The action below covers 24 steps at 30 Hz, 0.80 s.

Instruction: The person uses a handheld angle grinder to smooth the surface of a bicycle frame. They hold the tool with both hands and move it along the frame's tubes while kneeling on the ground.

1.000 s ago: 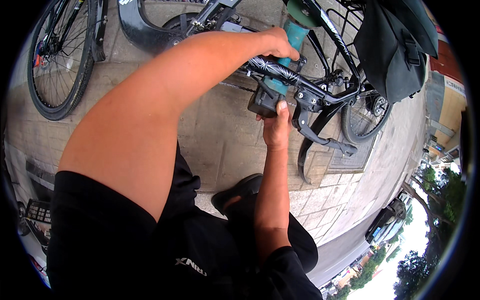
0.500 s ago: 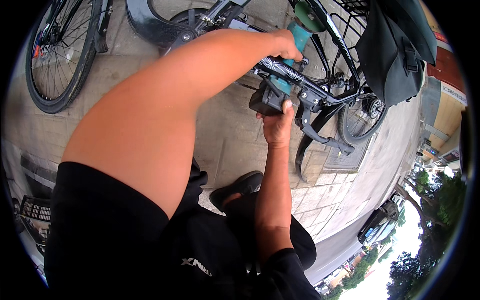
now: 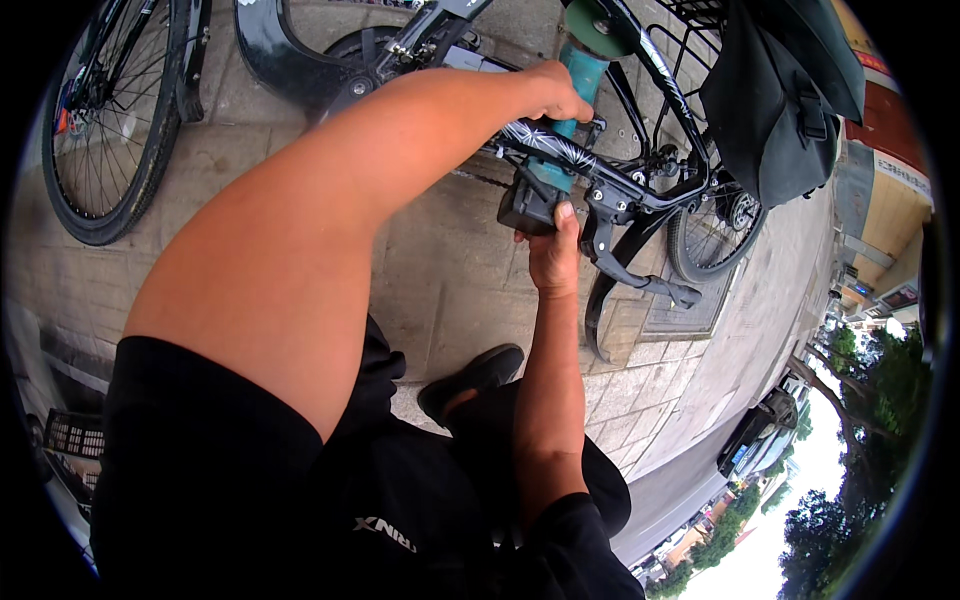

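Note:
A teal cordless angle grinder [image 3: 585, 78] with a green disc [image 3: 600, 28] and a black battery pack [image 3: 524, 206] passes behind a black bicycle frame tube [image 3: 552, 142] with a white pattern. My left hand [image 3: 552, 92] is closed round the grinder's body on the far side of the tube, below the disc. My right hand [image 3: 554, 255] grips the battery end on the near side, thumb pressed to its edge. The disc is close to the frame's other black tube [image 3: 655, 62]; whether they touch, I cannot tell.
A black kickstand [image 3: 655, 285] juts out right of my right hand. A black pannier bag [image 3: 765, 115] hangs at the upper right, above a rear wheel [image 3: 715, 235]. Another bicycle wheel [image 3: 110, 130] stands at the left. My shoe [image 3: 475, 380] is on the paving.
The view has shifted slightly, so the bicycle, bag and grinder sit a little further left. Both hands keep their hold on the grinder.

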{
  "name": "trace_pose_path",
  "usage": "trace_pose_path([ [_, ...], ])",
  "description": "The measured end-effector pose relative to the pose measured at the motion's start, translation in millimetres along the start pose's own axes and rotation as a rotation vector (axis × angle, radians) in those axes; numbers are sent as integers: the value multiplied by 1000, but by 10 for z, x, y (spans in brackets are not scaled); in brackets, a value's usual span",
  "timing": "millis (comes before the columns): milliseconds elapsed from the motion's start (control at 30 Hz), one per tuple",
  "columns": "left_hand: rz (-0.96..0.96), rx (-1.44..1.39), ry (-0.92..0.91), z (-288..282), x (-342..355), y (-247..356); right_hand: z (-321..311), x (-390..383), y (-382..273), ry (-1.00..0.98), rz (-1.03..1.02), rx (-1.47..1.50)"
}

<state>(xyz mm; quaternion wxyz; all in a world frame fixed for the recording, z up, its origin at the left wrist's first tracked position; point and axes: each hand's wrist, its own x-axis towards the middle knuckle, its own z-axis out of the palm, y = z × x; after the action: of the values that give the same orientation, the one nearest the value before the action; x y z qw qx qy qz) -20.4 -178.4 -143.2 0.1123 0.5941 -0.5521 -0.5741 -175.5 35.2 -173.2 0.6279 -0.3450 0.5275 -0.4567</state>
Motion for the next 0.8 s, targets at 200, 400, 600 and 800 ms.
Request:
trace_pose_path([
  [200, -26, -9, -1, 9, 64, -18, -23, 15, -7, -30, 4, -15],
  [400, 2, -81, 42, 7, 66, -55, -65, 73, -14, -29, 4, -37],
  [600, 14, -110, 10, -4, 23, -49, -124, 57, 43, -7, 8, -30],
  [800, 29, -215, 9, 51, 146, -132, -30, 39, -15, 19, -22, -95],
])
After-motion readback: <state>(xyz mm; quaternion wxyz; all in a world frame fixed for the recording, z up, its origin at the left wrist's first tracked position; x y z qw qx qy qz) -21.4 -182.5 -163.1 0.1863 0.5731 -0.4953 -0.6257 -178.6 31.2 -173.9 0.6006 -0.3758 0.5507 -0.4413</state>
